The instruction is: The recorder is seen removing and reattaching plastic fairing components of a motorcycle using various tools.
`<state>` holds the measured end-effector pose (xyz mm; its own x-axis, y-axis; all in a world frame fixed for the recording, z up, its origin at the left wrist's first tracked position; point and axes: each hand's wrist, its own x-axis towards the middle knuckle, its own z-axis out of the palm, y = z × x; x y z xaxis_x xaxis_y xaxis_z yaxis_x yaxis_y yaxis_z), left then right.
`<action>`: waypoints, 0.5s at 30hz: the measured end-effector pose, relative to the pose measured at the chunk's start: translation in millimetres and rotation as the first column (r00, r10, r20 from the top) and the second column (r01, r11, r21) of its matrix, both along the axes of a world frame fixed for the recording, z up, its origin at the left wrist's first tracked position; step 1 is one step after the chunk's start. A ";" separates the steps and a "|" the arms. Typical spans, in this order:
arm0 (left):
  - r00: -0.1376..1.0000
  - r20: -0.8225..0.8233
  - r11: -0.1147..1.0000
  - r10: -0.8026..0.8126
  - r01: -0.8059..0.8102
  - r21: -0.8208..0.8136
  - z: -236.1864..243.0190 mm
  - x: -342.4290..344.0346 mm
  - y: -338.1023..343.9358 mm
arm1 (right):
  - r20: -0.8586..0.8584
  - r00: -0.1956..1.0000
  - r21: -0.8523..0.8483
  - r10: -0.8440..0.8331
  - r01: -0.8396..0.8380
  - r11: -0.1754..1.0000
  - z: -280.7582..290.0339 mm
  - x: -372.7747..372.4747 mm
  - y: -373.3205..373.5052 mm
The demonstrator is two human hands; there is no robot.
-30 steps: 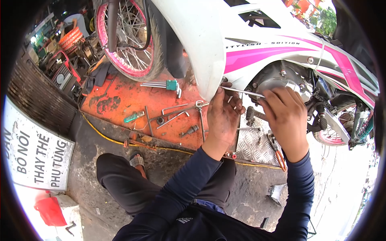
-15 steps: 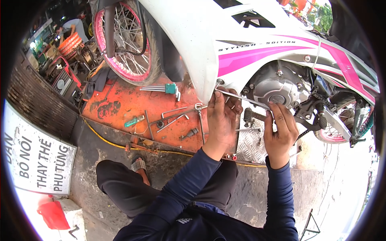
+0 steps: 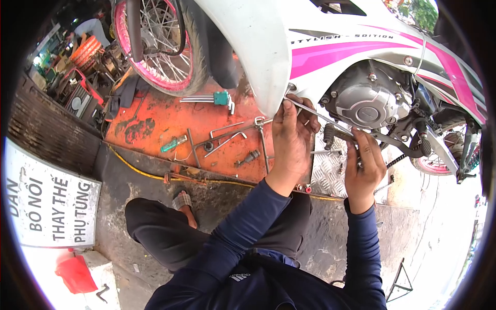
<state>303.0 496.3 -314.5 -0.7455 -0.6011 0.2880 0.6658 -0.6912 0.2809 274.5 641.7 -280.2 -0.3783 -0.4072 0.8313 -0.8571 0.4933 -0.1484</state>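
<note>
A long, thin steel rod, by its look a hex key, slants down to the right across the front of the white fairing. My left hand is closed around its upper left end, close to a round bolt recess in the fairing's lower edge. Whether the tip sits in the bolt is hidden by my fingers. My right hand pinches the rod's lower right end between thumb and fingers, just below the grey engine cover of the motorbike.
On the orange mat lie a green-holder hex key set, a green-handled tool, T-handle wrenches and a socket piece. The spoked front wheel stands at far left. A yellow hose runs along the mat's near edge.
The view has shifted a little, so the motorbike sits higher and further right. The rod's right end has dropped slightly, tilting it more steeply. Both hands keep their hold.
</note>
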 end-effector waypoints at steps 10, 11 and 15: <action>0.900 0.391 0.123 0.191 0.373 -0.920 -44.1 104.7 -52.3 | 0.283 0.910 0.021 0.303 -0.322 0.947 10.1 8.4 40.8; 0.880 0.406 0.015 0.247 0.415 -0.910 -63.2 116.9 -67.1 | 0.451 0.865 0.050 0.218 -0.268 0.962 -8.5 9.5 53.1; 0.458 0.374 0.058 0.807 0.568 -0.821 -100.6 172.4 -126.9 | 0.719 0.695 0.014 0.015 -0.036 0.999 -95.6 -1.8 64.7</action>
<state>475.4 369.4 -415.1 -0.8797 -0.4669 0.0901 -0.2804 0.6623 0.6948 272.7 706.4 -375.8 -0.8453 -0.4420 0.3001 -0.5067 0.4853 -0.7126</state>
